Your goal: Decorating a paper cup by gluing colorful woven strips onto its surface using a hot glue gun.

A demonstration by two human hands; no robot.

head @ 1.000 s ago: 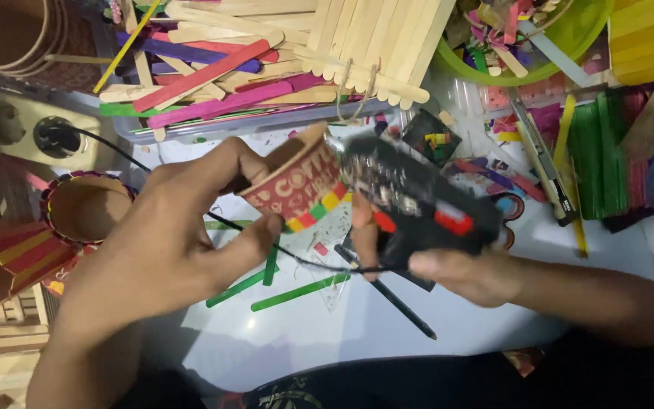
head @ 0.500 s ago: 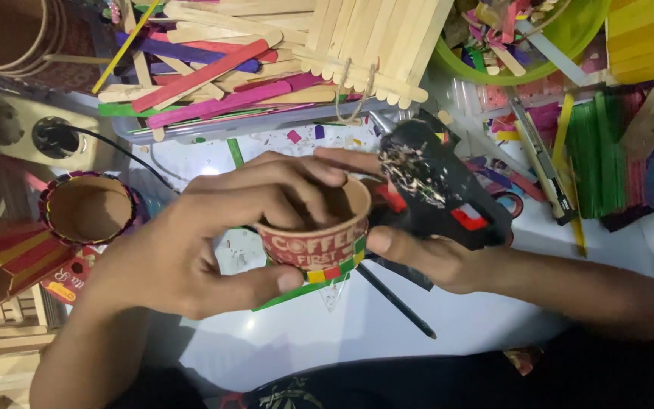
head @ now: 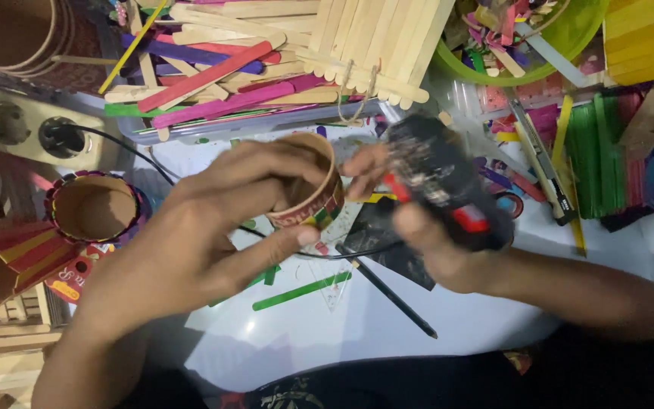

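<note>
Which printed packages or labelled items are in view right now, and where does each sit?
Paper cup: in the left hand, round, tan inside, red printed band with coloured blocks.
Second cup: on the table at left, round, rim trimmed in red and purple.
Red printed wrapper: below that cup, flat, red with yellow.
No screens or signs are visible.

I see only one view: head camera, worn by person, looking steeply down on white table (head: pixel 387 333). Very near, hands fill centre of frame. Person's own body at bottom edge, craft sticks (head: pixel 357 38) at far top edge. No second view, so I find no shared part.
</note>
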